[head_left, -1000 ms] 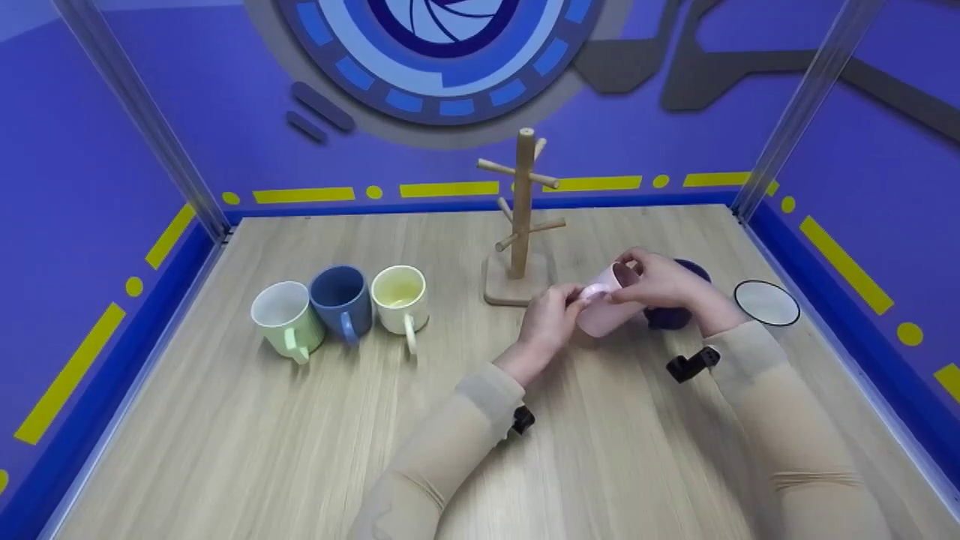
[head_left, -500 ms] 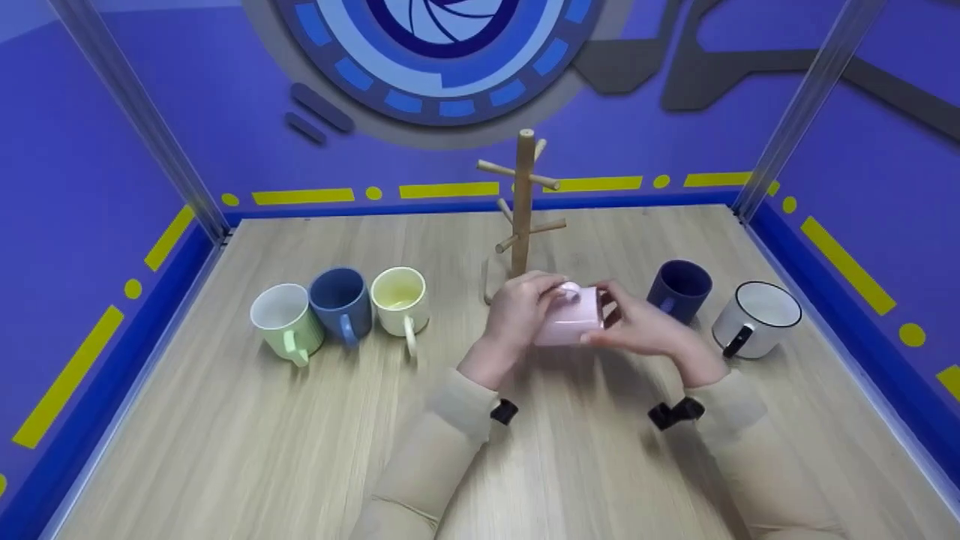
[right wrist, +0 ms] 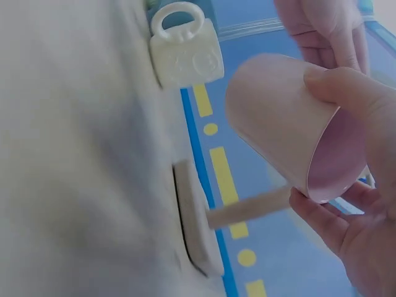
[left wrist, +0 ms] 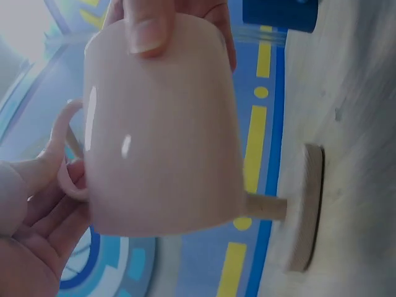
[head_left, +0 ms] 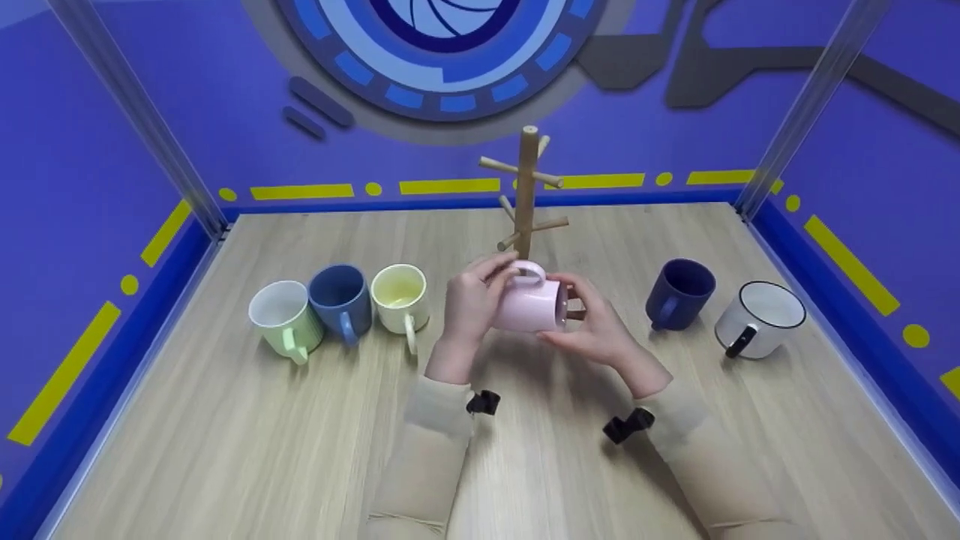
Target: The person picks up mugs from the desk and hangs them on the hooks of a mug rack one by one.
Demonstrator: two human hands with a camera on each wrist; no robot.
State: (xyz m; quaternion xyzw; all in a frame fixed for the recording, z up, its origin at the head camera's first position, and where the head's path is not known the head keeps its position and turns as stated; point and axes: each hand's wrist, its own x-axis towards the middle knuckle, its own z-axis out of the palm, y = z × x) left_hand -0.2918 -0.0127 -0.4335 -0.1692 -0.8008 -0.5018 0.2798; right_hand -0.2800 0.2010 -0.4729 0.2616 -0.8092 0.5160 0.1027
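Observation:
A pink mug (head_left: 525, 309) lies sideways in the air in front of the wooden mug tree (head_left: 526, 202), its handle up and its mouth facing right. My left hand (head_left: 469, 306) pinches the handle (left wrist: 62, 145), as the left wrist view shows. At the other end my right hand (head_left: 596, 324) grips the rim, thumb on the outer wall (right wrist: 272, 105) and fingers at the mouth's far edge. Behind the mug, the tree's base is mostly hidden in the head view; its bare pegs stick out above.
Left on the wooden table stand a green mug (head_left: 287, 322), a blue mug (head_left: 340, 304) and a pale yellow mug (head_left: 400, 300). A dark purple mug (head_left: 679, 296) and a white mug with black rim (head_left: 759, 321) stand at right. Blue panels enclose the table.
Both hands have carried the pink mug leftward, from beside the purple mug to before the mug tree. It has turned from tilted to level, its handle now on top.

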